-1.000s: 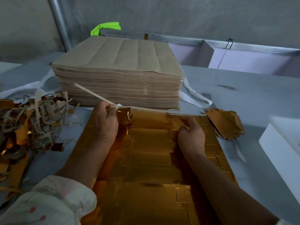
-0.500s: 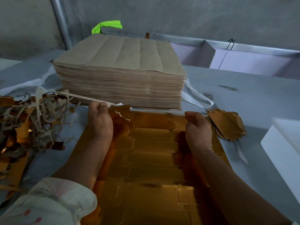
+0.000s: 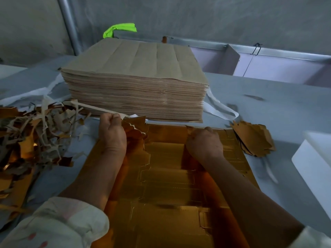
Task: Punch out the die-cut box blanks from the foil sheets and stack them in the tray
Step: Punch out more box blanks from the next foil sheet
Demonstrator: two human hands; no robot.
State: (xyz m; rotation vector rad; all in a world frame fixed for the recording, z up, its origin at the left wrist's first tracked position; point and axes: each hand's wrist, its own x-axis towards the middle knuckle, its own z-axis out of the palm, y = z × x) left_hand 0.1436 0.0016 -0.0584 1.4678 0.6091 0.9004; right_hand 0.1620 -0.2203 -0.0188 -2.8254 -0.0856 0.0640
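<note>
View from above the worktable [image 3: 279, 111], looking forward and down. A gold foil sheet [image 3: 166, 178] lies flat in the lower centre of the frame, between the person's forearms, with die-cut box outlines showing across its surface. Its far edge lies just in front of a tall stack of brown sheets [image 3: 136, 81] in the upper centre.

The left hand [image 3: 112, 136], centre left, has its fingers curled tight. Thumb and fingers pinch a pale waste strip [image 3: 97, 108] that runs up and to the left toward the scrap heap. Torn, jagged foil [image 3: 136, 127] stands up just beside this hand at the sheet's far left corner. The right hand [image 3: 205, 144], centre right, is also curled. Its fingers grip the sheet's far edge and its knuckles face the camera.

A heap of gold and brown scraps [image 3: 30, 136] fills the left edge of the frame. A small pile of cut gold pieces [image 3: 253, 138] lies on the table just beside the sheet's upper right corner. A white tray [image 3: 315, 165] is cut off by the right edge of the frame, so its contents cannot be seen. White straps [image 3: 221, 110] trail from under the stack. A bright green object [image 3: 119, 30] sits behind the stack at upper centre. A pale sleeve [image 3: 59, 224] covers the left arm at lower left.
</note>
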